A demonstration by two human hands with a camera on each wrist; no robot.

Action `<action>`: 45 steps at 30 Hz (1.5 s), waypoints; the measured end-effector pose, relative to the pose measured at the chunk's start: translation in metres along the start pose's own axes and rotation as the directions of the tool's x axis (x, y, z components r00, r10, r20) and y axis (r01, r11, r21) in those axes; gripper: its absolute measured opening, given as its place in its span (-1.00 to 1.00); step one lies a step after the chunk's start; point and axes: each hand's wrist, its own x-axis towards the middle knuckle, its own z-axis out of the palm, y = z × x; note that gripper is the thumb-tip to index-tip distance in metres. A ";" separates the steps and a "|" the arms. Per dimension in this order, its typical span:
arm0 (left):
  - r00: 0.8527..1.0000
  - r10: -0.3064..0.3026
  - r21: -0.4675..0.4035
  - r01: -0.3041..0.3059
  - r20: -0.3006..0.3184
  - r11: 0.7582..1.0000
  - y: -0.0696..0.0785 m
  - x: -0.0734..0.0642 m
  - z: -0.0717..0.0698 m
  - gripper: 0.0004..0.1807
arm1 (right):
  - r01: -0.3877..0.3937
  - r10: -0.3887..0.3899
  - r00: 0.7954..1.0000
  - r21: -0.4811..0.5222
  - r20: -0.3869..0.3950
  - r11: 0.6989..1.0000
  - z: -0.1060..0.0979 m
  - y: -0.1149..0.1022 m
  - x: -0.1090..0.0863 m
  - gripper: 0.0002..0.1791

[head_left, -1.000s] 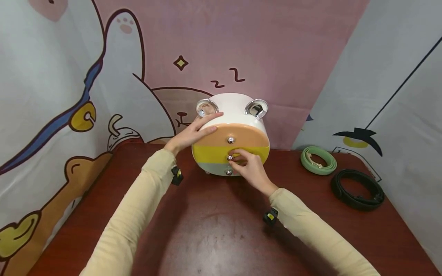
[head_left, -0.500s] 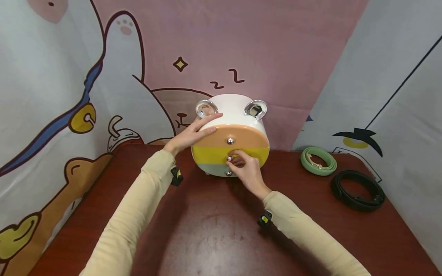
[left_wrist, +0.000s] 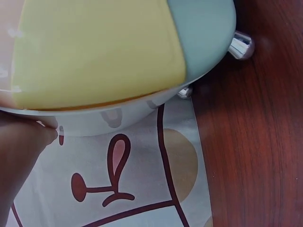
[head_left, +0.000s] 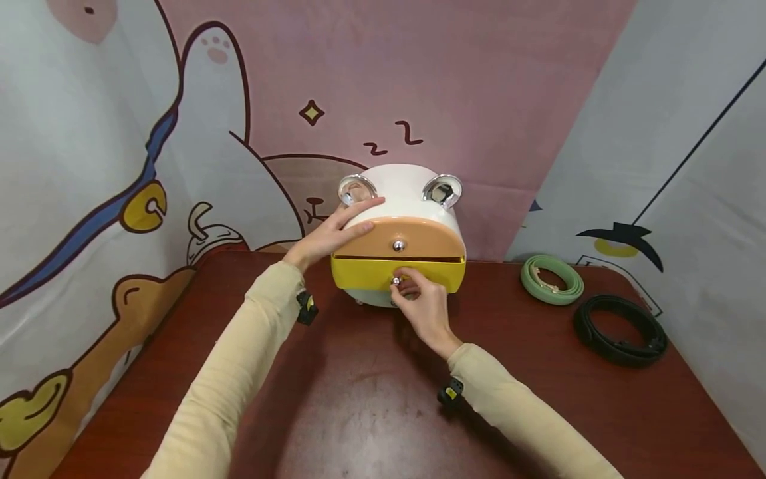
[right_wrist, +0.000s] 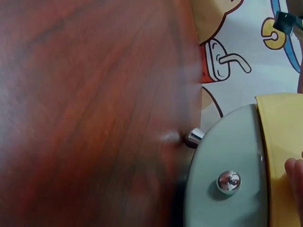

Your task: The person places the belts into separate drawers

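Observation:
A small rounded white cabinet (head_left: 402,186) with two silver ears stands at the back of the table. Its front has an orange top drawer (head_left: 427,237), a yellow middle drawer (head_left: 359,271) and a grey-green bottom drawer (right_wrist: 227,146). The yellow drawer sticks out a little, with a dark gap along its top edge. My right hand (head_left: 427,306) pinches the silver knob (head_left: 396,281) of that drawer between thumb and fingers. My left hand (head_left: 329,236) rests on the cabinet's upper left side, fingers stretched over the white shell.
On the right of the brown table (head_left: 359,412) lie a coiled green belt (head_left: 552,279) and a coiled black belt (head_left: 620,330). A cartoon-printed cloth (head_left: 479,86) hangs close behind the cabinet. Short silver feet (left_wrist: 242,46) hold the cabinet off the table.
The yellow drawer has come out from flush toward me, its knob held in my right hand, which has drawn back slightly. My left hand has stayed on the cabinet.

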 end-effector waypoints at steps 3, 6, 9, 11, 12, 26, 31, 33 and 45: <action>1.000 0.000 -0.005 0.000 0.001 1.000 0.000 0.000 -0.002 -0.44 | 0.005 -0.005 1.000 0.009 0.006 1.000 -0.001 -0.003 -0.003 -0.79; 1.000 0.000 -0.004 0.000 0.000 1.000 -0.001 -0.001 -0.002 -0.44 | 0.001 -0.001 1.000 0.024 0.019 1.000 -0.001 -0.005 -0.005 -0.79; 1.000 0.000 -0.004 0.000 0.001 1.000 -0.001 -0.001 -0.001 -0.44 | -0.006 0.005 1.000 0.037 0.028 0.999 -0.003 -0.006 -0.007 -0.77; 1.000 0.000 -0.006 0.000 0.001 1.000 -0.001 -0.002 -0.001 -0.44 | -0.010 0.008 1.000 0.049 0.030 0.999 -0.003 -0.007 -0.008 -0.77; 1.000 0.001 -0.008 -0.001 0.001 1.000 -0.001 -0.002 -0.001 -0.44 | -0.009 0.008 1.000 0.052 0.029 0.999 -0.004 -0.006 -0.009 -0.76; 1.000 -0.009 -0.020 0.009 -0.003 1.000 -0.001 -0.002 0.000 -0.44 | -0.014 0.014 1.000 0.080 -0.008 0.997 -0.007 -0.007 -0.017 -0.74; 1.000 -0.007 -0.032 0.007 0.006 0.999 -0.002 0.001 0.001 -0.44 | 0.004 -0.002 1.000 0.069 -0.028 0.998 -0.008 -0.005 -0.020 -0.69; 1.000 -0.007 -0.036 0.008 0.010 0.999 -0.003 0.001 0.001 -0.44 | 0.020 -0.019 0.999 0.061 -0.029 0.998 -0.008 -0.005 -0.021 -0.68; 1.000 -0.025 -0.049 0.025 0.000 0.998 -0.003 -0.001 0.001 -0.44 | 0.081 -0.081 0.997 0.054 0.006 0.995 -0.016 -0.010 -0.030 -0.68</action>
